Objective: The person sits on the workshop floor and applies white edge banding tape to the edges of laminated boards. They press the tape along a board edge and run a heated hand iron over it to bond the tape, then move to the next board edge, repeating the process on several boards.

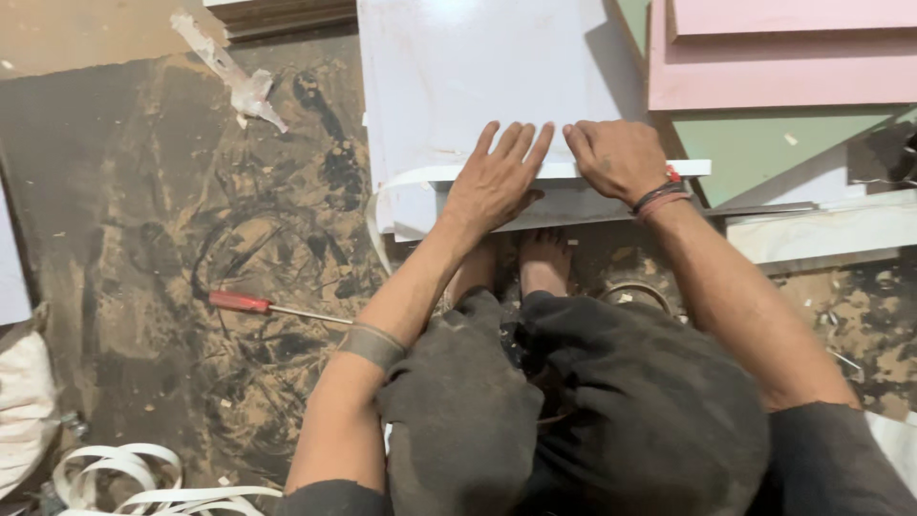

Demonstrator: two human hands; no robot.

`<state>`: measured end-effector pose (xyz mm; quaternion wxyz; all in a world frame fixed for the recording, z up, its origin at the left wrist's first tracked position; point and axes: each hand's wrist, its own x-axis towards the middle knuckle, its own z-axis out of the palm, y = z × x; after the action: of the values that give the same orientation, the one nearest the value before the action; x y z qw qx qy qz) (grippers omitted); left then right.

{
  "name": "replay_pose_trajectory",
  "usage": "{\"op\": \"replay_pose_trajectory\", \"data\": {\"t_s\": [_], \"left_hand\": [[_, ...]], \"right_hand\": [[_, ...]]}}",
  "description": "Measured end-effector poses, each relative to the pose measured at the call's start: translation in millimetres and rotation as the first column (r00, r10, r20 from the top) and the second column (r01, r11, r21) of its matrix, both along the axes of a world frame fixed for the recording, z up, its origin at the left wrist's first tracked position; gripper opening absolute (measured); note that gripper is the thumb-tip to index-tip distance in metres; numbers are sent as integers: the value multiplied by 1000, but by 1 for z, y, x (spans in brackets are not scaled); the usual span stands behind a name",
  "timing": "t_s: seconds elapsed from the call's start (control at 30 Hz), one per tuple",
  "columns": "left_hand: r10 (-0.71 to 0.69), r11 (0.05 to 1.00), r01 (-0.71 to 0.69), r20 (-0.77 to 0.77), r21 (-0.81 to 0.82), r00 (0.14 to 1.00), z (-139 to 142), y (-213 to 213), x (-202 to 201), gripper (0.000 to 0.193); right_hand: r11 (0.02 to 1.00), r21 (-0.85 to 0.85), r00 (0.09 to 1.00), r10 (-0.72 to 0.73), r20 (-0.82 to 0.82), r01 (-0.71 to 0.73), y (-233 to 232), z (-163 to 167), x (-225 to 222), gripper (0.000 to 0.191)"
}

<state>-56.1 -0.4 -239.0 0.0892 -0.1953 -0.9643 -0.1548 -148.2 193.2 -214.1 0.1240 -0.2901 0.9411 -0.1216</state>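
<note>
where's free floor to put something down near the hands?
Biggest bare patch: stained floor left of the white board, above the red-handled screwdriver. Crowded: both hands, left hand and right hand, press white edge strip on the board's near edge; pink and green panels stack right; strip coils bottom left.

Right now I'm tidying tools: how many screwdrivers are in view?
1: a red-handled screwdriver lies on the stained floor, beside the left forearm. Others may be hidden under the white board or the legs.
</note>
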Motion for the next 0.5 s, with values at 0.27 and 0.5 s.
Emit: {"op": "replay_pose_trajectory", "data": {"t_s": [0.27,0.5], "left_hand": [[171,982,-174,-43,-77,984,-1,-60,29,55],[143,989,-141,-49,34,989,0,-52,21,55]], "right_hand": [[994,110,980,5,197,-27,-3,-1,-11,59],[982,-102,986,155,-63,-160,-94,-4,9,58]]}}
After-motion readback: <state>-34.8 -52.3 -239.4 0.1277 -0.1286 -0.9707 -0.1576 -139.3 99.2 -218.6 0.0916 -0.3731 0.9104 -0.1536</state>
